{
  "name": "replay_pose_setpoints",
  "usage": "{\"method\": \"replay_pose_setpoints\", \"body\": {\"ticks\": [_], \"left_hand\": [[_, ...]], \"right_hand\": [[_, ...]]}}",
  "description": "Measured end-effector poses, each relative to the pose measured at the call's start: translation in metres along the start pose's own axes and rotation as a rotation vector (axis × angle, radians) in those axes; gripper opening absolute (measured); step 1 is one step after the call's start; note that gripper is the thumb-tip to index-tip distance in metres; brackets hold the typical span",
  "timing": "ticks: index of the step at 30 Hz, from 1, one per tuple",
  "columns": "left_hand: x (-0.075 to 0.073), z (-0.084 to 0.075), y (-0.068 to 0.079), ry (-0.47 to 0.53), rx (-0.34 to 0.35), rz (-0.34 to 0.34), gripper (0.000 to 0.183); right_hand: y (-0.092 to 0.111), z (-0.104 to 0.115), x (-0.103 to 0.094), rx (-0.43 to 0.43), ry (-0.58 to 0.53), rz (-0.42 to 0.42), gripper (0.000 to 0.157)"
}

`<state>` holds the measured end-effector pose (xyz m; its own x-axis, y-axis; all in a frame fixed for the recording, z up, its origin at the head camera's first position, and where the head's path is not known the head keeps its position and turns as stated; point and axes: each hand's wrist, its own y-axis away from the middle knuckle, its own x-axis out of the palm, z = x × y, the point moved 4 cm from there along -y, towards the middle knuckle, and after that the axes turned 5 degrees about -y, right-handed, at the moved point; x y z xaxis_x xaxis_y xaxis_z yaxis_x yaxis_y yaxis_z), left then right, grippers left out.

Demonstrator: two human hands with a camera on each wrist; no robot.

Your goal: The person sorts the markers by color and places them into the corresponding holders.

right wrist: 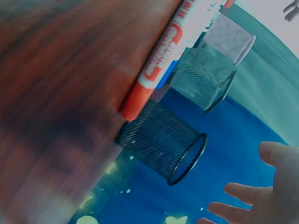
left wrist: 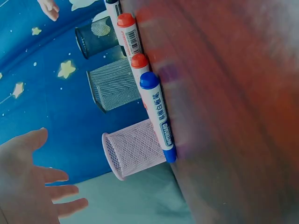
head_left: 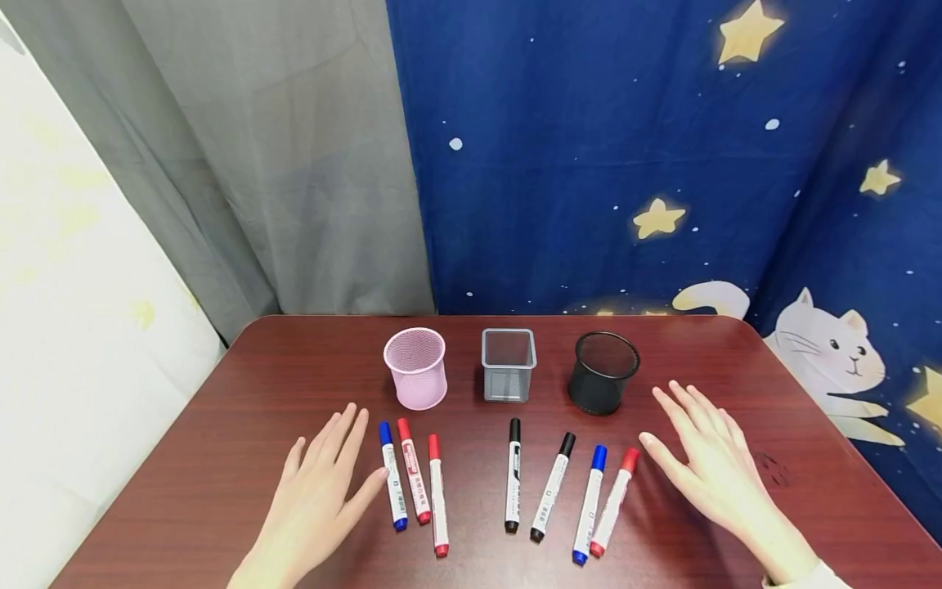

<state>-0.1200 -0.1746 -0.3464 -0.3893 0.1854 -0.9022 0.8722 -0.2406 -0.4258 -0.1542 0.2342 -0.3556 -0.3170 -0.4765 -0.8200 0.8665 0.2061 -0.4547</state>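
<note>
My left hand [head_left: 316, 491] is held with fingers spread, its thumb close to a blue-capped marker [head_left: 393, 476]. Beside that marker lie two red-capped markers. My right hand [head_left: 710, 462] is spread too, holding nothing, to the right of another red marker [head_left: 615, 502]. A second blue marker [head_left: 589, 505] lies against that red one, and two black markers, one of them upright in line [head_left: 513, 476], lie in the middle. Behind them stand a round pink mesh cup [head_left: 419, 380], a square grey mesh cup [head_left: 508, 380] and a round black mesh cup [head_left: 599, 388].
The reddish-brown wooden table [head_left: 221, 458] has rounded back corners. Behind it hang a grey curtain [head_left: 294, 164] and a blue curtain [head_left: 552, 164] with stars and a white cat. A pale cloth [head_left: 88, 286] hangs along the left side.
</note>
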Motion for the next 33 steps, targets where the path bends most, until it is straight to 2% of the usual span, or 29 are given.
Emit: {"method": "replay_pose_setpoints", "body": {"ticks": [8,14,20,24,28,33], "left_hand": [[-0.001,0.002,-0.016,-0.010,0.036,0.005,0.064],[-0.001,0.006,-0.031,0.011,0.078,-0.019,0.063],[0.002,0.011,-0.049,0.039,0.118,-0.047,0.061],[0.005,0.013,-0.060,0.053,0.113,-0.036,0.061],[0.010,0.016,-0.071,0.052,0.111,-0.041,0.060],[0.017,0.018,-0.081,0.044,0.116,-0.045,0.059]], "right_hand": [[-0.017,0.020,0.007,-0.048,-0.018,-0.018,0.057],[-0.031,0.040,0.013,-0.105,-0.046,-0.036,0.053],[-0.044,0.062,0.025,-0.153,-0.073,-0.028,0.051],[-0.051,0.077,0.035,-0.195,-0.082,-0.008,0.051],[-0.055,0.093,0.045,-0.267,-0.090,0.011,0.049],[-0.056,0.112,0.060,-0.398,-0.093,0.023,0.044]]}}
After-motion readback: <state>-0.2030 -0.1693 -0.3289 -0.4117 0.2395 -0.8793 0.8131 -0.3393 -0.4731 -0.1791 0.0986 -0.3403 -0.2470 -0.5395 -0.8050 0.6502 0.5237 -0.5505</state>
